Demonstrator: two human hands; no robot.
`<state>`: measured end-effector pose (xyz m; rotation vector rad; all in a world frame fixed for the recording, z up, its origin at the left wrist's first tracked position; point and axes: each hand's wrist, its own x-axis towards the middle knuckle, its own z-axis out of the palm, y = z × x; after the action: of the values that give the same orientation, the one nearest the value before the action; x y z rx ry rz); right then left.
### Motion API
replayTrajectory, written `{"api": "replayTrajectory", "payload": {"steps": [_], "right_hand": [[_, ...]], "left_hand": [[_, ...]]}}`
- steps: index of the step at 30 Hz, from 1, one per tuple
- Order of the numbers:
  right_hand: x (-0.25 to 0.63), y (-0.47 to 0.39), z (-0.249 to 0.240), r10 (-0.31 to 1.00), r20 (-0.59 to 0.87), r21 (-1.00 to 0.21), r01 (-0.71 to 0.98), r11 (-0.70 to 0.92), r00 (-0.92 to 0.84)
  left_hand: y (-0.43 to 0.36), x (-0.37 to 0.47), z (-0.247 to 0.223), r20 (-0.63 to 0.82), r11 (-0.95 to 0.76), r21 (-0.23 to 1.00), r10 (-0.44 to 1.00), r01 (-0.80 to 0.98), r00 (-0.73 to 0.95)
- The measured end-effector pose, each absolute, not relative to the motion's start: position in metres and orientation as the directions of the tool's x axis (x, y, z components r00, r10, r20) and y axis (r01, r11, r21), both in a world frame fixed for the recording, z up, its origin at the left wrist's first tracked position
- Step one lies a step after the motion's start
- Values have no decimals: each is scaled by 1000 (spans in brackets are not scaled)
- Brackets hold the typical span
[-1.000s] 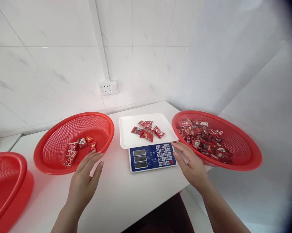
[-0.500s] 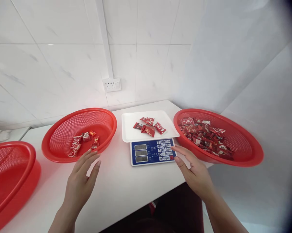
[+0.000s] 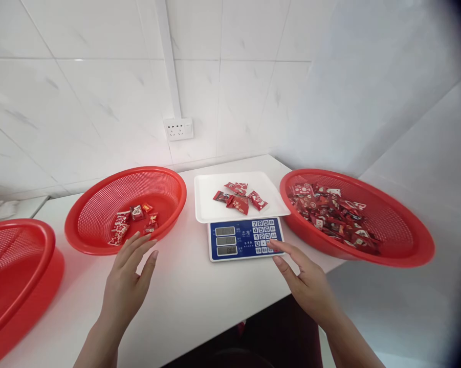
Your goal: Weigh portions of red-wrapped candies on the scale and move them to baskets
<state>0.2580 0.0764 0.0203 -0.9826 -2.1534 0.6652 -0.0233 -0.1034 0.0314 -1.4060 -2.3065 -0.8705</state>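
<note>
My left hand (image 3: pixel 128 278) hovers with fingers apart in front of the left red basket (image 3: pixel 80 220), holding nothing. Several wrapped candies (image 3: pixel 137 212) lie on that basket's bottom. My right hand (image 3: pixel 303 276) is also open and empty, its fingertips over the lower right keys of the digital scale (image 3: pixel 247 240); I cannot tell whether they touch. On the scale's white tray (image 3: pixel 207 204) rests a small heap of red wrapped candies (image 3: pixel 240 198). Right of the scale, another red basket (image 3: pixel 402 245) holds a large pile of similar candies (image 3: pixel 333 214).
A third red basket (image 3: pixel 19 286) is cut off at the left edge. White tabletop (image 3: pixel 192 306) shows between me and the scale. Behind stands a tiled wall with a power socket (image 3: pixel 179 129). A whitish cloth (image 3: pixel 2 210) lies at the far left.
The camera view has shifted slightly, so the scale and right basket sit a little further right. Both hands stay open in nearly the same pose. The candies have not moved on the tray.
</note>
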Motion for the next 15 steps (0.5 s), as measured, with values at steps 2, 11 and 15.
{"api": "replayTrajectory", "payload": {"steps": [2,11,15], "right_hand": [[255,77,19,799,343,-679,458,574,-494],[252,83,13,791,319,-659,477,581,-523],[259,87,13,803,324,-646,503,574,-501]], "left_hand": [[-103,-27,33,539,347,324,697,880,-473],[-109,-54,30,554,422,258,673,869,-491],[-117,-85,38,486,533,174,684,828,-543]]}}
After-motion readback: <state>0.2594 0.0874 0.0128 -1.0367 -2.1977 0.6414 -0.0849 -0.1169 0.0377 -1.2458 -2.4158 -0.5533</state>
